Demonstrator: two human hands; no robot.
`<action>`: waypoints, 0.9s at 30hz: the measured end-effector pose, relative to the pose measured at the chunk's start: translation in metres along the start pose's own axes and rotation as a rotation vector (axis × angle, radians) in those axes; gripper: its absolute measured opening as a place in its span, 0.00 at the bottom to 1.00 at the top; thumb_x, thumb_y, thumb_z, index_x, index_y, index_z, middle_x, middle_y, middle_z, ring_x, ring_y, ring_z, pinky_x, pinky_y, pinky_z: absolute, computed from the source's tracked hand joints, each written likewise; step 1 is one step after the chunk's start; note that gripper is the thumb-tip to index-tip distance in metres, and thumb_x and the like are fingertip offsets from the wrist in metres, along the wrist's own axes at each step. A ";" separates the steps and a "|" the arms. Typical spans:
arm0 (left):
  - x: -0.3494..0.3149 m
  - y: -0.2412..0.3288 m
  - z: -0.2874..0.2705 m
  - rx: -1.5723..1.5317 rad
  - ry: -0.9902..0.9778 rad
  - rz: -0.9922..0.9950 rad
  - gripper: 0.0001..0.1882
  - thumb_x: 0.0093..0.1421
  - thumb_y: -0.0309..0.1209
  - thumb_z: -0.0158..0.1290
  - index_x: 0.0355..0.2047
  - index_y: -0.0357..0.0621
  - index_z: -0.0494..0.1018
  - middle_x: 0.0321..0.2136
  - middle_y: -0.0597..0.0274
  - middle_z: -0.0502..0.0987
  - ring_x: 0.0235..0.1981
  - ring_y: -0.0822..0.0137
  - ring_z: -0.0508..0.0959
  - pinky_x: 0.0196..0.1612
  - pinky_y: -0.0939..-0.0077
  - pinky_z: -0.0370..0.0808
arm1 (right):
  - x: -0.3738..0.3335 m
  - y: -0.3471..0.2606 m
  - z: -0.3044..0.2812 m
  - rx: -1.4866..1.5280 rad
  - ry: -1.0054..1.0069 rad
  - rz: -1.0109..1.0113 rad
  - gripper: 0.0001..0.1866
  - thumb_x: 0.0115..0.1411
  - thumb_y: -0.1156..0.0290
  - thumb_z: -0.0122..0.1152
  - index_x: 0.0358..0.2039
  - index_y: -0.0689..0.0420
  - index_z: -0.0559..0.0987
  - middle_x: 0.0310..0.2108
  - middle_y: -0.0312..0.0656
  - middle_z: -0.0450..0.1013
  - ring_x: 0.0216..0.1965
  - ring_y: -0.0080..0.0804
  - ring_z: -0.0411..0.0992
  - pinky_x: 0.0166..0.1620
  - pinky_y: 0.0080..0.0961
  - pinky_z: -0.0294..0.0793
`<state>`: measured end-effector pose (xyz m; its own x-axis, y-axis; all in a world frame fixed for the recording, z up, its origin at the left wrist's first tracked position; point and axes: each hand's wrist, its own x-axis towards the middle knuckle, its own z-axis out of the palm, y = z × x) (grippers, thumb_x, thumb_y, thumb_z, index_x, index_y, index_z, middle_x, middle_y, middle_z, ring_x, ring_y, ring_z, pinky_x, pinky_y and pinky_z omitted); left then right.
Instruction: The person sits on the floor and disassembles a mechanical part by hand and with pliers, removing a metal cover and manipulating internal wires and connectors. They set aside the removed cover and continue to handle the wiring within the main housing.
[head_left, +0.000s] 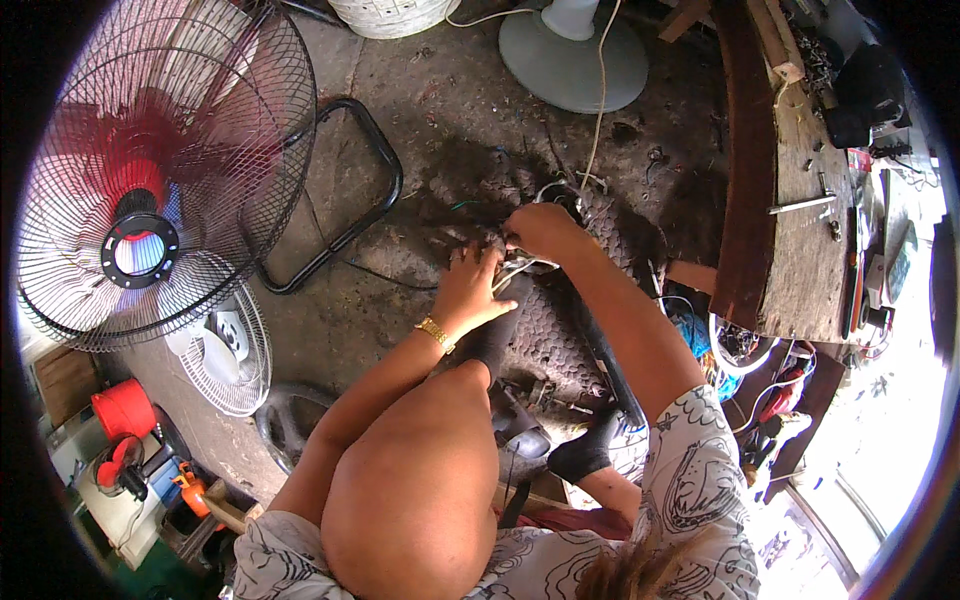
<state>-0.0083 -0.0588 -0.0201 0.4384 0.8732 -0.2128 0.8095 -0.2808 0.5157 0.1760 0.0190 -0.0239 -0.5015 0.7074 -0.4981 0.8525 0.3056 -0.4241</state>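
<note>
My left hand (466,288), with a gold watch (434,332) at its wrist, reaches out in front of my knee. Its thumb stands apart and its fingers are stretched over something dark. Just right of it my right hand (545,232) is closed, its fingertips bent down close to the left fingers. What it grips is hidden. Pale looped wires (517,268) show below the two hands. A thin beige cord (597,135) comes down from the far side and ends beside my right hand. A dark tube (608,365) slants under my right forearm.
A big caged fan (140,245) stands at left beside a bent black tube frame (390,180). A round grey base (573,60) sits at the far side. A wooden bench (800,230) with tools runs along the right, above tangled cables (740,345). A loose fan guard (235,360) lies lower left.
</note>
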 end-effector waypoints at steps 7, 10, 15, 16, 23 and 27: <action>0.001 -0.006 -0.004 -0.032 -0.067 -0.001 0.29 0.43 0.35 0.65 0.48 0.55 0.72 0.49 0.51 0.72 0.48 0.43 0.72 0.49 0.52 0.73 | -0.026 0.011 0.028 0.030 0.388 0.033 0.15 0.55 0.55 0.65 0.41 0.45 0.82 0.46 0.41 0.74 0.52 0.46 0.69 0.50 0.41 0.73; 0.004 -0.005 -0.018 -0.045 -0.121 0.009 0.27 0.43 0.35 0.65 0.47 0.57 0.74 0.48 0.52 0.73 0.47 0.44 0.72 0.48 0.53 0.73 | -0.042 0.009 0.035 0.024 0.350 -0.007 0.18 0.56 0.53 0.64 0.47 0.39 0.81 0.55 0.43 0.68 0.60 0.51 0.60 0.59 0.47 0.67; 0.016 -0.002 -0.041 0.069 -0.162 0.091 0.25 0.44 0.40 0.64 0.46 0.57 0.77 0.46 0.55 0.76 0.47 0.46 0.75 0.46 0.52 0.76 | -0.053 0.001 0.033 0.067 0.435 -0.005 0.21 0.59 0.52 0.61 0.52 0.43 0.80 0.61 0.47 0.62 0.63 0.52 0.57 0.61 0.55 0.62; 0.022 0.001 -0.047 0.015 -0.249 0.101 0.24 0.45 0.41 0.63 0.45 0.55 0.77 0.43 0.54 0.77 0.44 0.47 0.76 0.45 0.54 0.76 | -0.054 0.004 0.034 0.059 0.499 -0.034 0.22 0.59 0.55 0.61 0.53 0.44 0.79 0.60 0.48 0.63 0.62 0.53 0.58 0.61 0.55 0.62; 0.042 -0.009 -0.066 -0.265 -0.669 0.084 0.24 0.54 0.42 0.61 0.50 0.48 0.77 0.36 0.54 0.82 0.36 0.62 0.80 0.42 0.67 0.74 | -0.111 -0.008 0.045 0.153 0.904 0.335 0.28 0.49 0.67 0.65 0.52 0.58 0.72 0.51 0.55 0.64 0.51 0.55 0.63 0.55 0.50 0.63; 0.096 0.006 -0.081 -0.389 -1.073 0.087 0.22 0.56 0.39 0.60 0.49 0.43 0.76 0.36 0.63 0.82 0.37 0.71 0.79 0.42 0.72 0.76 | -0.129 -0.016 0.086 0.077 0.790 0.410 0.32 0.44 0.59 0.68 0.49 0.60 0.70 0.52 0.59 0.62 0.53 0.60 0.60 0.57 0.59 0.58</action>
<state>0.0070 0.0558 0.0294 0.7455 0.0148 -0.6664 0.6665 -0.0185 0.7453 0.2145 -0.1315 -0.0182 0.1130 0.9931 0.0327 0.9156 -0.0913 -0.3915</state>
